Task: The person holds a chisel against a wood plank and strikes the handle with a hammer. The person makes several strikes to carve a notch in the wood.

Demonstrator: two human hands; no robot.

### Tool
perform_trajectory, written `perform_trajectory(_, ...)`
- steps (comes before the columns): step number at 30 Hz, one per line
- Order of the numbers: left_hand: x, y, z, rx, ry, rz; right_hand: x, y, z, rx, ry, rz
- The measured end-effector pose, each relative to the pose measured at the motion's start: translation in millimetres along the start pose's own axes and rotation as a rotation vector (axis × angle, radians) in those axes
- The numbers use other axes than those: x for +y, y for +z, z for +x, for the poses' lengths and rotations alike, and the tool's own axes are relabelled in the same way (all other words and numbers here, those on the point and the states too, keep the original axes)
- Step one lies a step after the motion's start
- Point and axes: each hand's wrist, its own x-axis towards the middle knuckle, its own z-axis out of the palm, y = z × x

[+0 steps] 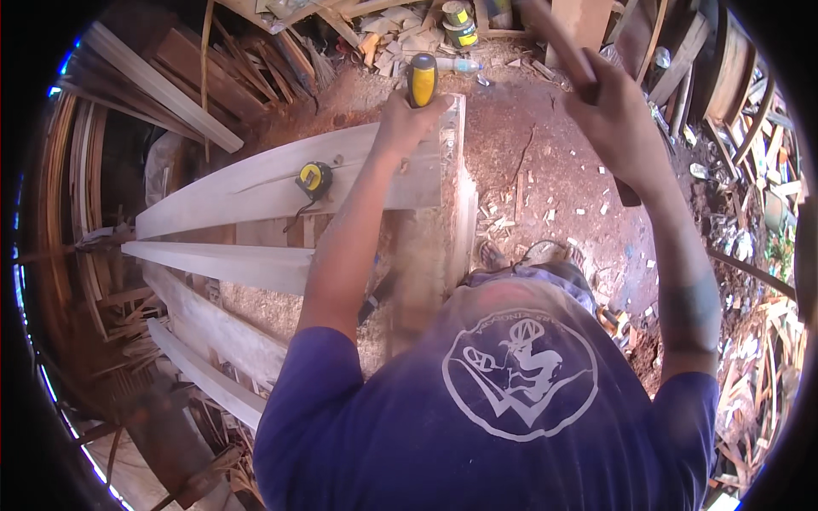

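Note:
Upright in my left hand (406, 129) is a chisel with a yellow and black handle (423, 78); the fist and board hide its blade. That hand is closed at the right end of a wide pale board (256, 187). My right hand (615, 111), raised to the right, is wrapped round a brown wooden-handled tool (569, 53). Its butt shows below the wrist; the upper end is blurred and runs to the picture's edge, so I cannot tell its head. A yellow and black tape measure (314, 177) lies on the board, left of my left forearm.
More pale planks (217, 260) lie side by side on the left. Wood chips (503, 204) litter the reddish dirt floor (545, 136). At the back stand a tin can (460, 32) and a plastic bottle (460, 65). Scrap timber (247, 77) leans at far left, with piled offcuts (771, 358) on the right.

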Motion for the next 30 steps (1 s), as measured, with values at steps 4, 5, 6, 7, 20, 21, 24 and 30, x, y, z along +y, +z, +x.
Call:
perform_trajectory(4, -6.5, -6.0, 0.6, -0.072, 0.004, 0.025, 16.2, -20.5, -20.4, -0.031, 0.210, 0.241)
perform_trajectory(5, -8.6, -6.0, 3.2, -0.055, 0.044, 0.044, 18.2, -22.6, -23.2, -0.099, 0.325, 0.378)
perform_trajectory(6, -1.5, -4.0, 5.3, -0.053, 0.041, 0.039, 21.5, -21.7, -24.1, -0.104, 0.327, 0.374)
perform_trajectory(7, 7.3, -1.6, 10.0, -0.088, 0.038, 0.139, 25.4, -17.5, -24.6, -0.071, 0.378, 0.423)
perform_trajectory(20, 8.4, -64.7, -61.4, 0.281, 0.190, -1.043, 58.0, -14.1, -60.9, 0.008, 0.480, 0.559)
perform_trajectory(21, 14.1, -64.9, -57.3, 0.284, 0.189, -1.044, 56.1, -12.8, -56.9, 0.049, 0.506, 0.613)
perform_trajectory(24, 19.4, -47.2, -29.1, 0.152, 0.128, -0.778, 57.8, -7.7, -50.1, 0.024, 0.485, 0.711)
perform_trajectory(30, 15.5, 7.2, -4.0, 0.111, 0.143, -0.400, 49.7, -0.8, -51.7, -0.042, 0.471, 0.710)
